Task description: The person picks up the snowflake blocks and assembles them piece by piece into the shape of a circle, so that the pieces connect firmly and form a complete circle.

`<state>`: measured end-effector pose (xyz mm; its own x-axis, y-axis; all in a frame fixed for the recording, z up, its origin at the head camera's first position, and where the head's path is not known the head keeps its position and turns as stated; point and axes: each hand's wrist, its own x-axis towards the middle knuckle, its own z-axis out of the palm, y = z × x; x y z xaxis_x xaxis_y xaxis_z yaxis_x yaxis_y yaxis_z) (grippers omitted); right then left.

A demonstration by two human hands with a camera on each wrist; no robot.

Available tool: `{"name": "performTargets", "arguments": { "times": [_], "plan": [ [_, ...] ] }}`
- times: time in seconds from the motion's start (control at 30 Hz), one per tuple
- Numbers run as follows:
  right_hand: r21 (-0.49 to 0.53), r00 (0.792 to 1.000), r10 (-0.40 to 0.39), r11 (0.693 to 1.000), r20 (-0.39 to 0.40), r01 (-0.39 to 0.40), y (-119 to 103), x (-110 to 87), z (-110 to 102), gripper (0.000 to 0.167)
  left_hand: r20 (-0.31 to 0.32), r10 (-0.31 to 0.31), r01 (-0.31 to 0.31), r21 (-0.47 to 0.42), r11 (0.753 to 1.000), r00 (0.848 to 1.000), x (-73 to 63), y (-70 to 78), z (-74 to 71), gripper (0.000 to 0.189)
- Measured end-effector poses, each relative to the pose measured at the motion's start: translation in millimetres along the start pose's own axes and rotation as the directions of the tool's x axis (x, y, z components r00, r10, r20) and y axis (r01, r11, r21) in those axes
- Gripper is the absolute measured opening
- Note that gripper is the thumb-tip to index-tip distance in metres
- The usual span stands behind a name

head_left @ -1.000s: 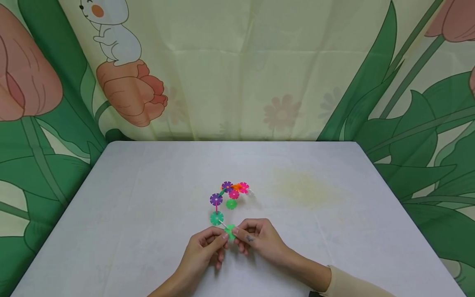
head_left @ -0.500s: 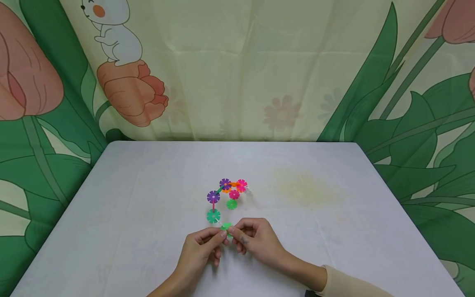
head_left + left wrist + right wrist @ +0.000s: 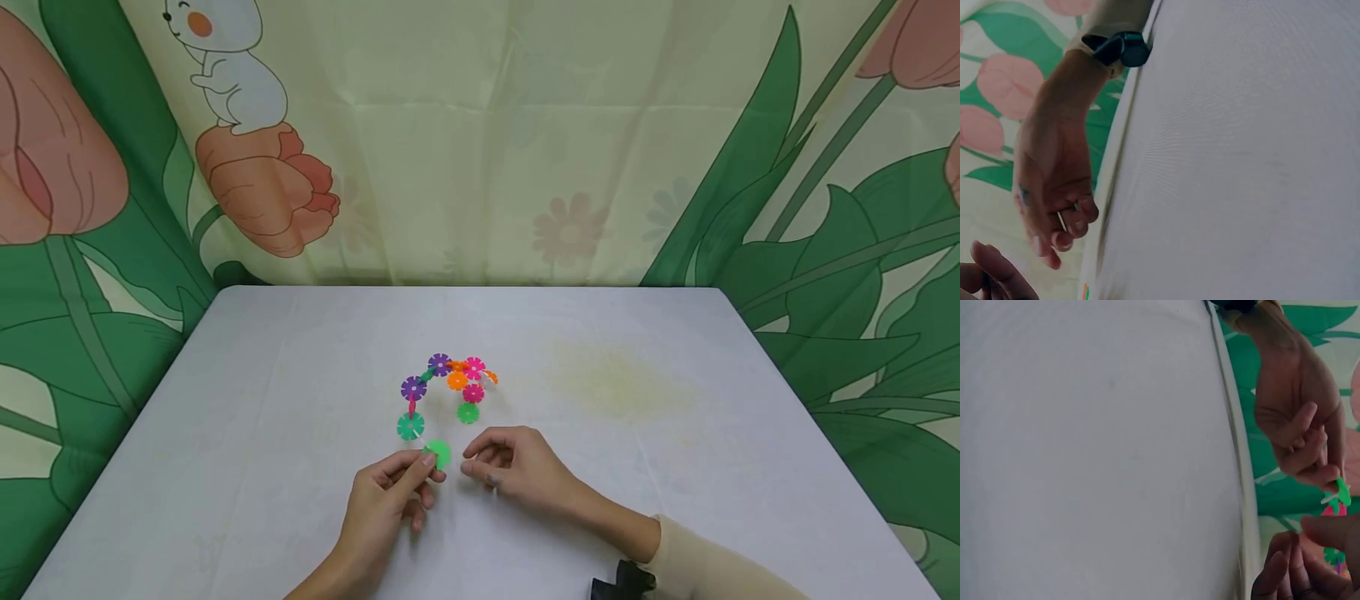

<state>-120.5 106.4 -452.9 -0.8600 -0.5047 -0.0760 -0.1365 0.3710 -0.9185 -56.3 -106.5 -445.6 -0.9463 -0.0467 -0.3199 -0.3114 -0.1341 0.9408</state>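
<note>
White table (image 3: 675,467) before tulip-print backdrop (image 3: 465,175)

The table's far edge (image 3: 480,287) crosses mid-frame; its sides (image 3: 126,443) slant toward the lower corners, leaving broad margins left and right. At lower centre, the left hand (image 3: 386,496) pinches the flower-disc chain's (image 3: 413,388) green disc (image 3: 440,454); the right hand (image 3: 517,467), loosely curled, is just apart.

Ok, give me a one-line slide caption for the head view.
Left hand pinching a green disc at the near end of a colourful chain, right hand close by, not touching it.
</note>
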Motion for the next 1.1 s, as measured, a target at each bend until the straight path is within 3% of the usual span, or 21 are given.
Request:
{"name": "performTargets", "arguments": {
  "times": [0.27,0.47,0.67,1.1],
  "plan": [
    [-0.213,0.984,-0.004,0.976,-0.178,-0.035,13.2,24.8,-16.7,0.013,0.016,-0.042,0.042,0.011,0.999,0.999,0.1,7.1,-1.8,0.032],
    [-0.300,0.970,-0.008,0.952,-0.244,-0.068,12.5,40.1,-17.1,0.024,0.050,-0.068,0.066,0.037,0.997,0.996,-0.1,6.9,-2.0,0.033],
    [-0.303,0.962,0.018,0.947,-0.273,-0.104,14.1,48.6,-15.4,0.027,0.077,-0.037,0.035,0.031,0.999,0.996,-0.8,5.6,-1.7,0.034],
    [-0.277,0.968,-0.007,0.959,-0.250,-0.065,16.6,53.2,-14.1,0.032,0.096,-0.025,0.023,0.020,1.000,0.995,-0.6,7.0,-0.7,0.034]
  ]
}}
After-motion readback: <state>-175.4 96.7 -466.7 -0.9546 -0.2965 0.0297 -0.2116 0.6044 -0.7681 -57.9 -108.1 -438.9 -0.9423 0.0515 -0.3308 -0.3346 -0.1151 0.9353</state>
